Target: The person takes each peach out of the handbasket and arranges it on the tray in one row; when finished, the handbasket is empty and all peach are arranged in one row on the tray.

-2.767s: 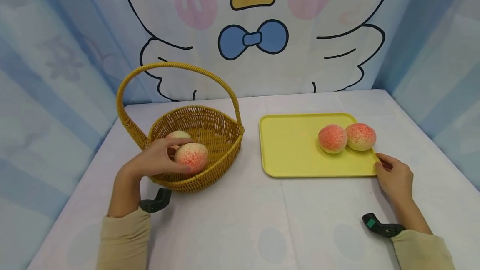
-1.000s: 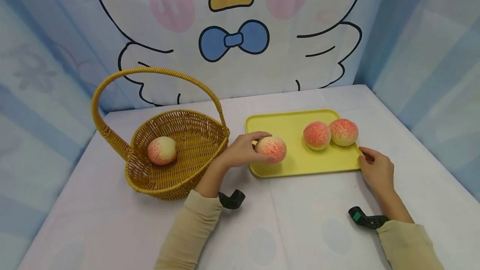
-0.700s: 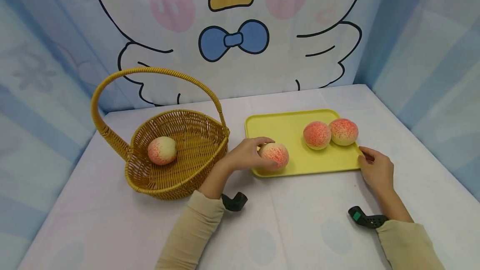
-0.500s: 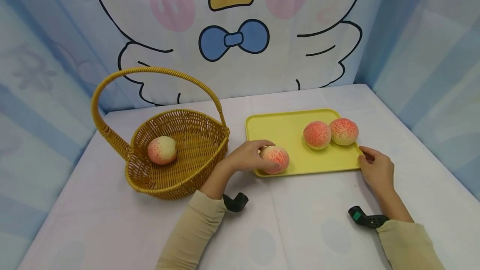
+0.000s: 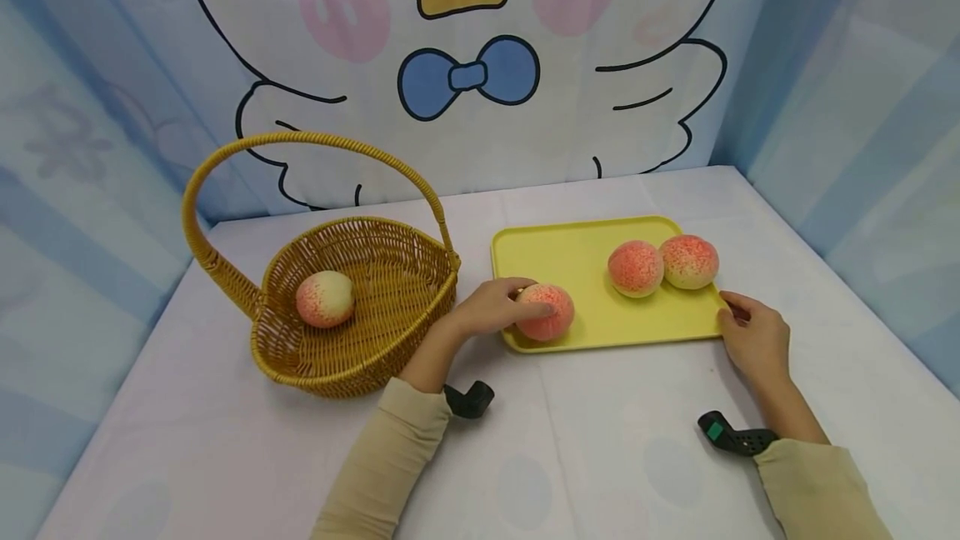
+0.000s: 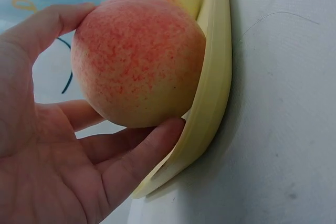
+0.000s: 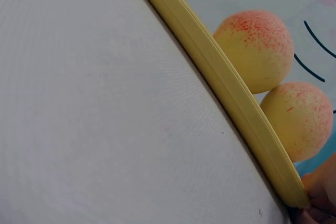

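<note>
My left hand point(image 5: 491, 307) holds a red-and-cream peach point(image 5: 546, 312) at the left front corner of the yellow tray point(image 5: 555, 252). In the left wrist view the thumb lies against one side of this peach point(image 6: 139, 61) and the fingers curl under the other. At the tray's right front corner, my right hand point(image 5: 756, 338) pinches the rim; the right wrist view catches only part of that hand point(image 7: 321, 190). Two more peaches, one redder point(image 5: 635, 268) and one speckled point(image 5: 689, 262), touch each other at the tray's right end.
A wicker basket point(image 5: 360, 369) with a tall arched handle stands left of the tray, with one pale peach point(image 5: 325, 299) inside. White cloth point(image 5: 600, 440) covers the table, and a printed curtain point(image 5: 555, 140) rises behind it.
The left hand has carried the peach from the basket rightwards to the tray, lowered it, and turned it so its redder side shows. The right hand keeps its grip on the tray.
</note>
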The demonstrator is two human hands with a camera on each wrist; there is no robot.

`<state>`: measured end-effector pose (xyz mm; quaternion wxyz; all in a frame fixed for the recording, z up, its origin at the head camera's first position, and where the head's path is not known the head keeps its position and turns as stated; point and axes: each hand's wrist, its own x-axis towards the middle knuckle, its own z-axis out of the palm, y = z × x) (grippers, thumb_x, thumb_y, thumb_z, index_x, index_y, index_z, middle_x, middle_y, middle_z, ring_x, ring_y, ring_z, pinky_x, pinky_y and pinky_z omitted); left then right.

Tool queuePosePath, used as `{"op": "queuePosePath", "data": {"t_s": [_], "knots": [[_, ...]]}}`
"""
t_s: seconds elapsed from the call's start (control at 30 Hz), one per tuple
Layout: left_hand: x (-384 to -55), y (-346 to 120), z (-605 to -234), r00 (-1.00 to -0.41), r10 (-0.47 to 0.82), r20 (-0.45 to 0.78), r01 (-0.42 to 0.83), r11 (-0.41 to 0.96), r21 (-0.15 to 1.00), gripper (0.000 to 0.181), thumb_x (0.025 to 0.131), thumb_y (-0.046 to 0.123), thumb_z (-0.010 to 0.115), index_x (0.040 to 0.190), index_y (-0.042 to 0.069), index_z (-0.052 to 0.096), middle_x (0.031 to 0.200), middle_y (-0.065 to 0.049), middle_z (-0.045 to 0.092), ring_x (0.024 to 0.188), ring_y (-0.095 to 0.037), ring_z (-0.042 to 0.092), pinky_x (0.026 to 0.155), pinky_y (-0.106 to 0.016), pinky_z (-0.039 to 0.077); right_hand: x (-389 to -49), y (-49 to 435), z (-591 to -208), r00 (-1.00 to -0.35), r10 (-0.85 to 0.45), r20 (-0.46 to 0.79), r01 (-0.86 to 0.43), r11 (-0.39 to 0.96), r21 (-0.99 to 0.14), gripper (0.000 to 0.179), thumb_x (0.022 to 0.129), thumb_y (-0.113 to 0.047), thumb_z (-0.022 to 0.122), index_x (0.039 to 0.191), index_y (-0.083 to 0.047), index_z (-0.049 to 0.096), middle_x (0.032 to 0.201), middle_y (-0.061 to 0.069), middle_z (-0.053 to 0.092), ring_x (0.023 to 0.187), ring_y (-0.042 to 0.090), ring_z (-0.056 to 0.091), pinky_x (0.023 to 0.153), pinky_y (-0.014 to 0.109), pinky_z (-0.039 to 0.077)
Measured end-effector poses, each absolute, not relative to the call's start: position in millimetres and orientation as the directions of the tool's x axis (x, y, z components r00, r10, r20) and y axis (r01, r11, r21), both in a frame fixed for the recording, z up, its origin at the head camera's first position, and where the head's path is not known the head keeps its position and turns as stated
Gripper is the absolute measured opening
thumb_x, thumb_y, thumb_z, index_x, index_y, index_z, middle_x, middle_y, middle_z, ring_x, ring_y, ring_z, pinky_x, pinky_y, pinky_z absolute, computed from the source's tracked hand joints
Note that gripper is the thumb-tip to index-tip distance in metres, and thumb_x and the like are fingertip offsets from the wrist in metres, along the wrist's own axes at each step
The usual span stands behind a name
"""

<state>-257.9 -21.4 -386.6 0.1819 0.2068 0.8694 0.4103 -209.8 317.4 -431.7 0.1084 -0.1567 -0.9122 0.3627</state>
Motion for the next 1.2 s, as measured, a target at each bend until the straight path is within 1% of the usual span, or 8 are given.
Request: {"op": "queuePosePath", "data": {"t_s": [0.17,0.23,0.47,0.7,0.97,1.1,1.2], "knots": [[-257,-20,-386,-0.862,0.487,-0.140,0.177,0.548,0.818,0.055,0.084,0.046,0.057,0.128,0.014,0.054,0.107,-0.006,0.057,0.081,-0.015,0.057,0.069,-0.028,0.047,-209,318,-431,-0.927,0.363,0.093,0.202,0.693,-0.692,0.038,0.093,-0.006,0.043,0.128,0.009,0.047,0.120,0.029,0.051,0.106,0.038,0.050,0.086,0.049,0.043],[-256,-19,-385,-0.869,0.474,-0.139,0.164,0.542,0.824,0.054,0.084,0.046,0.058,0.128,0.014,0.054,0.106,-0.007,0.058,0.079,-0.015,0.058,0.068,-0.028,0.048,-209,318,-431,-0.927,0.363,0.093,0.203,0.693,-0.691,0.038,0.093,-0.006,0.043,0.128,0.009,0.047,0.120,0.029,0.051,0.106,0.038,0.050,0.086,0.049,0.043],[-256,-14,-387,-0.898,0.422,-0.126,0.145,0.553,0.820,0.052,0.083,0.046,0.060,0.125,0.016,0.056,0.109,-0.006,0.057,0.092,-0.016,0.053,0.073,-0.028,0.045,-209,319,-431,-0.929,0.358,0.095,0.195,0.692,-0.695,0.038,0.093,-0.006,0.043,0.127,0.010,0.047,0.120,0.029,0.051,0.107,0.038,0.049,0.086,0.049,0.043],[-254,-13,-385,-0.903,0.423,-0.075,0.209,0.585,0.783,0.053,0.086,0.044,0.056,0.130,0.015,0.053,0.118,-0.010,0.055,0.105,-0.020,0.050,0.084,-0.034,0.043,-209,318,-431,-0.926,0.366,0.087,0.205,0.685,-0.699,0.038,0.093,-0.005,0.043,0.128,0.010,0.047,0.121,0.029,0.050,0.108,0.039,0.049,0.086,0.049,0.043],[-250,-15,-379,-0.892,0.451,-0.043,0.266,0.599,0.755,0.053,0.087,0.042,0.056,0.131,0.013,0.052,0.120,-0.012,0.056,0.105,-0.022,0.053,0.083,-0.034,0.044,-209,317,-429,-0.926,0.362,0.105,0.191,0.692,-0.696,0.038,0.092,-0.004,0.042,0.126,0.011,0.048,0.119,0.030,0.051,0.107,0.039,0.050,0.086,0.049,0.043],[-249,-17,-373,-0.879,0.475,-0.029,0.300,0.601,0.741,0.051,0.086,0.034,0.061,0.131,0.012,0.052,0.121,-0.012,0.054,0.103,-0.021,0.055,0.080,-0.032,0.046,-209,317,-428,-0.927,0.359,0.107,0.188,0.692,-0.697,0.038,0.092,-0.004,0.043,0.126,0.011,0.048,0.119,0.030,0.051,0.107,0.039,0.049,0.086,0.049,0.043],[-249,-18,-370,-0.868,0.497,-0.022,0.326,0.601,0.730,0.052,0.083,0.027,0.067,0.130,0.011,0.052,0.122,-0.011,0.054,0.101,-0.022,0.057,0.078,-0.029,0.047,-209,316,-428,-0.927,0.361,0.106,0.189,0.691,-0.698,0.038,0.092,-0.003,0.043,0.126,0.011,0.048,0.119,0.030,0.051,0.107,0.039,0.050,0.086,0.049,0.043]]}}
